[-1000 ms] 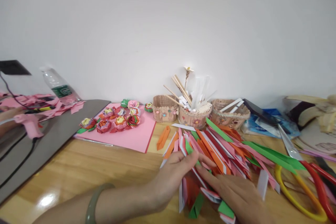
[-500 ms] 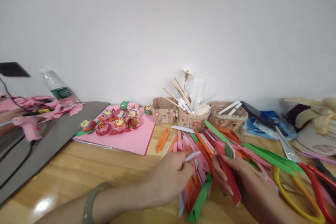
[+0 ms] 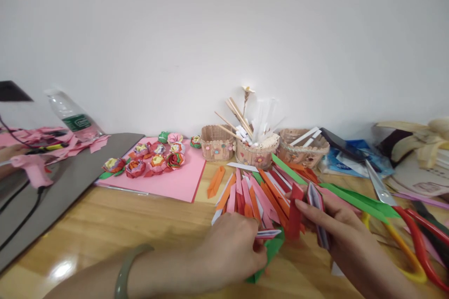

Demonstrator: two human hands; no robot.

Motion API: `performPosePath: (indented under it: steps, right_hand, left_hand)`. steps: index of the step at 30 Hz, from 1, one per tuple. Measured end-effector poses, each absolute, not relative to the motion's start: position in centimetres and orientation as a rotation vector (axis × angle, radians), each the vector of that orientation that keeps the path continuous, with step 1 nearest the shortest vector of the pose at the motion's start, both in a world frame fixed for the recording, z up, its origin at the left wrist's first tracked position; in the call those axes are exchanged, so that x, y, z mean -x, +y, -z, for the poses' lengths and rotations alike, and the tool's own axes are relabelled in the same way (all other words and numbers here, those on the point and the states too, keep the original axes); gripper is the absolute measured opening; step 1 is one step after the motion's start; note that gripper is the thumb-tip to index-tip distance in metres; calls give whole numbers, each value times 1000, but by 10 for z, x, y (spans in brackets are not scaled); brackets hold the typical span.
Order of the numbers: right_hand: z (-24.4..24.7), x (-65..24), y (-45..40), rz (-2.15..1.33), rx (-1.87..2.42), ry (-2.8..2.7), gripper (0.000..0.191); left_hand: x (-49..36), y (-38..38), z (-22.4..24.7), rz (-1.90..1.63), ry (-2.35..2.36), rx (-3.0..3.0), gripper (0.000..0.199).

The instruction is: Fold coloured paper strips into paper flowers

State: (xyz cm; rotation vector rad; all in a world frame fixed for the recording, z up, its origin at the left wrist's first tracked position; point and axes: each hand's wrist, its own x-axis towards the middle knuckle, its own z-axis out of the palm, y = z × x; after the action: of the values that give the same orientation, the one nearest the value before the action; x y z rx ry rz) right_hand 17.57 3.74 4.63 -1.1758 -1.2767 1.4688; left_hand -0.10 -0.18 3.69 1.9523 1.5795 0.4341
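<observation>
Head cam, lower frame: curled L hand (image 3: 231, 247) is pinching folded paper (image 3: 268, 234); half-closed R hand (image 3: 338, 226) is holding 2 strips (image 3: 295, 212), prob. light, easily creasing; edges are looking best for gripping.

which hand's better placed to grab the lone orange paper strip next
Probably the left hand: though holding white-edged folded paper, it's nearer the folded orange paper strip than the right hand, gripping red folded paper.

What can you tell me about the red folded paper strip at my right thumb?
The red, narrow strip of folded paper appears nearly upright, brighter at its top and darker below, with fairly straight long edges. Your right hand holds it, thumb tip against its edge. Behind it spreads a multicoloured pile of folded paper strips.
</observation>
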Motion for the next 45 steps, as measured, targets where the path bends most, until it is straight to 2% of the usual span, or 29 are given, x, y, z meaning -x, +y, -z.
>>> performPosePath:
  steps: [6,15,18,20,33,38,45]
  right_hand:
    - [-41,-169,30,-1479,1346,-1402,42]
    - [-40,-165,27,-1282,1429,-1662,35]
    - [-40,-165,27,-1306,1404,-1653,30]
    - [-41,-165,27,-1325,1390,-1625,28]
    - [-37,-157,22,-1359,1404,-1550,35]
    - [-34,-153,18,-1382,1289,-1353,36]
    - [-21,-149,17,-1746,1034,-843,34]
  left_hand:
    - [5,7,-43,-622,1548,-1780,12]
    - [4,4,-46,-881,1246,-1433,11]
    - [2,7,-43,-990,1069,-1180,23]
    - [1,9,-41,-1007,1002,-1071,29]
    - [-1,7,-44,-931,1002,-1087,14]
    - [-1,8,-47,-1008,975,-1030,18]
    - [-4,7,-45,-996,888,-926,33]
